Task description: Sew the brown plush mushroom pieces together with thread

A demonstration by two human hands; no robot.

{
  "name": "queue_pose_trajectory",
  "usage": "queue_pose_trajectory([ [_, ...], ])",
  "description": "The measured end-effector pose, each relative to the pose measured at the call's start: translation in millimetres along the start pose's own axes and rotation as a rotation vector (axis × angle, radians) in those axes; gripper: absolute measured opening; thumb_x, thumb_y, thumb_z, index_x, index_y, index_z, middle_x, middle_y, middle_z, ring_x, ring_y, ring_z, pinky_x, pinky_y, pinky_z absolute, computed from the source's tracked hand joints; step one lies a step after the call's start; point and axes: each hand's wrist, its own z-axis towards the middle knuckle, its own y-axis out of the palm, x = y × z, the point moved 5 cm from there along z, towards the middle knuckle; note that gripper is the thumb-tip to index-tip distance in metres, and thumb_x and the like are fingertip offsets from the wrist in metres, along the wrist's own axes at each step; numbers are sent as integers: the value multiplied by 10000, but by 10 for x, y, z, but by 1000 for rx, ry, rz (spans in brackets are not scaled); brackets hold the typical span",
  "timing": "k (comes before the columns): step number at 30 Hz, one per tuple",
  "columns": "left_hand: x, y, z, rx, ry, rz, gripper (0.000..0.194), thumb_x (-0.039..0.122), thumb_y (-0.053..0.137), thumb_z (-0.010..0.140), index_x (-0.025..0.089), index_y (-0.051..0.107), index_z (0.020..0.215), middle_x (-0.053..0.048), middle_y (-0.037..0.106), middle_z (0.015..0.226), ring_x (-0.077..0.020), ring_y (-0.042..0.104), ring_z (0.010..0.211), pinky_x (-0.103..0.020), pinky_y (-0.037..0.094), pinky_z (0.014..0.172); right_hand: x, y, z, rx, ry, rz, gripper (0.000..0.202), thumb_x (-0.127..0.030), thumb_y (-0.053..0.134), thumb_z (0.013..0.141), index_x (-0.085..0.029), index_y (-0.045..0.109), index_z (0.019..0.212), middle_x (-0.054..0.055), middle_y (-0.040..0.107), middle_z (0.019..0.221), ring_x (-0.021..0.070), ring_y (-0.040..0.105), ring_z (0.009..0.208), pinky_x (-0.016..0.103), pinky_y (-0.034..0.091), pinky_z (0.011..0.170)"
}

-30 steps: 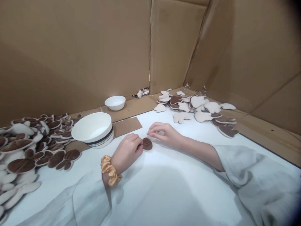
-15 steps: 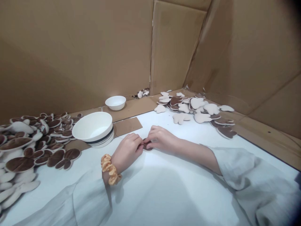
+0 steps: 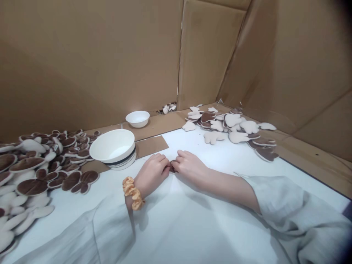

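Observation:
Both hands meet over the white tabletop, near the middle of the view. Between their fingertips is a small brown fabric piece, mostly covered by the fingers. My left hand, with a gold scrunchie at its wrist, is closed with its thumb and fingers pinching the piece's left side. My right hand is curled closed on the right side of the same piece. A large white bowl with a dark stripe stands just beyond and left of my left hand.
Brown and white plush pieces are heaped at the left. Another pile of flat white and brown pieces lies at the back right. A smaller white bowl sits on cardboard at the back. Tall cardboard walls enclose the table.
The right fingers have curled further over the brown piece, so less of it shows. The hands remain together. The whole view has shifted slightly.

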Motion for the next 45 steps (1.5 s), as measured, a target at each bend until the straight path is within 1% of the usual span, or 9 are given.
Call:
queue_pose_trajectory([
  [3, -5, 7, 5, 12, 4, 13, 170, 135, 438, 813, 142, 582, 724, -52, 597, 758, -167, 520, 756, -300, 427, 745, -81, 49, 5, 0, -5, -107, 203, -32, 442, 813, -73, 641, 820, 133, 622, 732, 226, 492, 778, 317, 298, 622],
  [7, -31, 30, -2, 34, -3, -12, 166, 139, 445, 812, 140, 585, 723, -56, 595, 754, -172, 517, 761, -302, 421, 748, -113, 98, 16, 39, -3, -135, 210, -21, 420, 806, -43, 625, 846, 157, 604, 742, 253, 502, 782, 330, 308, 635],
  [13, -46, 57, -48, 62, -28, -44, 178, 179, 448, 834, 149, 611, 772, -57, 596, 787, -175, 517, 802, -303, 408, 789, -7, 118, 45, 65, -58, -89, 216, -72, 404, 847, -37, 617, 833, 153, 602, 767, 232, 483, 772, 335, 318, 695],
  [21, -71, 119, -88, 136, -179, -107, 121, 228, 546, 783, 157, 641, 760, -46, 592, 784, -171, 536, 793, -286, 426, 743, 89, 136, 10, 160, -126, 49, 215, -154, 433, 870, -90, 630, 816, 95, 595, 739, 188, 455, 760, 291, 328, 709],
  [27, -89, 140, -94, 138, -202, -123, 111, 189, 529, 775, 163, 635, 753, -42, 585, 785, -174, 531, 806, -290, 423, 752, 124, 122, 9, 186, -82, 175, 240, -185, 458, 873, -139, 676, 785, 63, 585, 642, 165, 442, 707, 256, 319, 640],
  [33, -62, 91, -102, 111, -170, -114, 131, 188, 489, 803, 146, 591, 731, -61, 579, 793, -185, 524, 798, -319, 422, 758, 95, 80, -19, 191, -12, 237, 290, -304, 457, 881, -138, 689, 825, 70, 597, 683, 156, 456, 720, 247, 335, 637],
  [39, -65, 85, -116, 85, -137, -130, 126, 190, 477, 818, 164, 563, 730, -42, 577, 796, -180, 515, 799, -322, 416, 760, 115, 41, -19, 125, 0, 202, 126, -249, 574, 808, -209, 666, 732, 1, 604, 651, 136, 474, 692, 224, 345, 624],
  [42, -61, 91, -133, 63, -152, -147, 134, 188, 465, 830, 165, 552, 731, -36, 569, 791, -177, 503, 792, -329, 412, 764, 63, 34, -4, 106, 63, 134, 161, -241, 561, 814, -157, 652, 710, 46, 616, 676, 165, 495, 704, 262, 356, 640],
  [45, -61, 95, -140, 61, -170, -146, 147, 174, 449, 837, 160, 542, 724, -39, 561, 782, -178, 495, 792, -334, 412, 767, -39, 77, 11, 104, 106, 49, 148, -110, 504, 817, -86, 642, 769, 113, 617, 727, 214, 515, 751, 304, 362, 654],
])
